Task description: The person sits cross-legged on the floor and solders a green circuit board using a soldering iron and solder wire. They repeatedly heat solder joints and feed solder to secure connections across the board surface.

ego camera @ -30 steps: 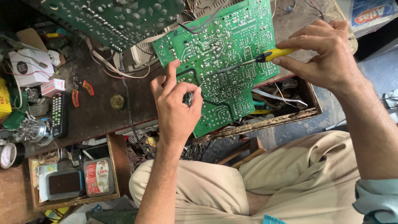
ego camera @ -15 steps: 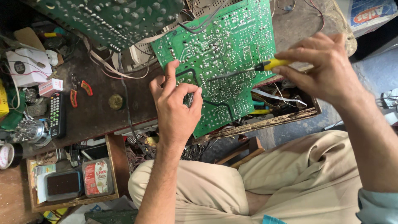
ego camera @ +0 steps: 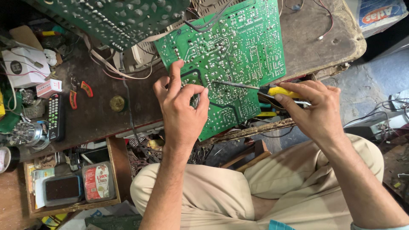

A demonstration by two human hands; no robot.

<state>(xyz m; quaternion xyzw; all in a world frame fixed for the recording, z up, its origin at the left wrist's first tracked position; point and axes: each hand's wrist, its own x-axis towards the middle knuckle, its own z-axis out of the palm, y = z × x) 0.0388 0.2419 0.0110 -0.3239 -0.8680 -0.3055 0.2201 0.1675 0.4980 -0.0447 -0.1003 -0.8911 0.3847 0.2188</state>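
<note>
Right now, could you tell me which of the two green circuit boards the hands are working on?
The lighter green circuit board near the bench edge: the left hand rests on it, and the right hand holds a yellow-handled tool to it. The darker board lies untouched behind.

A dark, worn workbench (ego camera: 315,47) was seen, crowded with electronics.

A green circuit board (ego camera: 238,51) was laid across it; red-handled pliers (ego camera: 80,93), a black remote control (ego camera: 55,117), a round brass piece (ego camera: 117,103) and a white box (ego camera: 23,68) were spread to one side.
</note>
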